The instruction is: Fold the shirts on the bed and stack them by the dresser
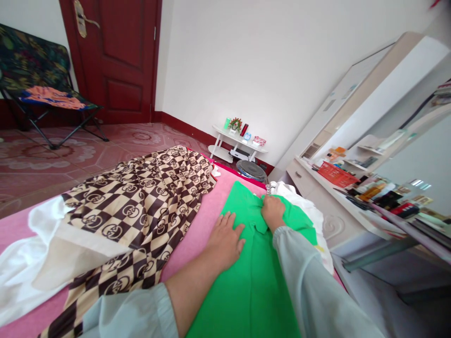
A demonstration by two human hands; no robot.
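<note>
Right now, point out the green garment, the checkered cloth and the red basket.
Green garment (pixel 254 274): head view, on its body, nearer the camera than the hands.
Checkered cloth (pixel 143 202): head view, on the middle of its patterned surface.
Red basket (pixel 337 175): head view, on its side.

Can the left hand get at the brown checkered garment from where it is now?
Probably yes: the left hand rests flat near the edge of the green garment, seemingly gripping nothing, and only a strip of pink cover shows between it and the brown checkered garment.
</note>
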